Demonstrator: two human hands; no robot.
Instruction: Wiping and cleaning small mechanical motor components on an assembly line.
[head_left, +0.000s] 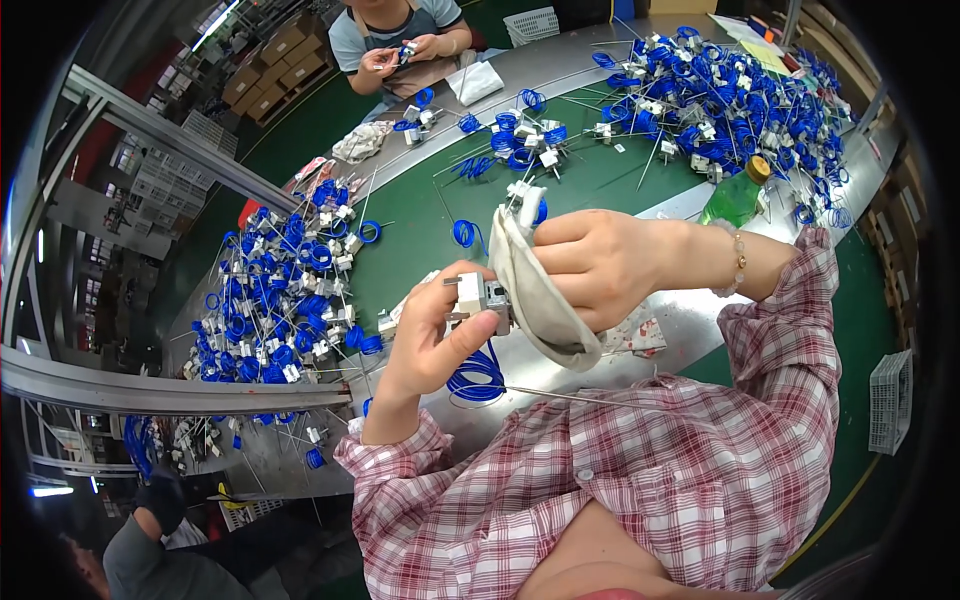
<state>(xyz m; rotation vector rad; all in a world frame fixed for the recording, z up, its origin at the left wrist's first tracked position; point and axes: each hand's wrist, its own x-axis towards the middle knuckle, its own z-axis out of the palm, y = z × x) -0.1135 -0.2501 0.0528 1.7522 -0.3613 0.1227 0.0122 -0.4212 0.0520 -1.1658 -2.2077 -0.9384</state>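
- I'm watching the left grip [424, 345] clasping a white block [468, 294] between thumb and fingers, above the near edge of the worktop [602, 186].
- The right grip [605, 262] is holding a pale cloth [535, 297] just beside it.

Industrial workroom. Floor [865, 320] green; yellow line [850, 503] curves along it at lower right. Workbench [400, 205] spans the middle: green surface, bare metal along its edge. Pale metal frame [150, 392] at left. Beyond it, brown cartons [280, 65] stacked; bright strip light [215, 25] at upper left. White slatted crate [890, 402] on floor, far right. Far left dim, detail unclear.
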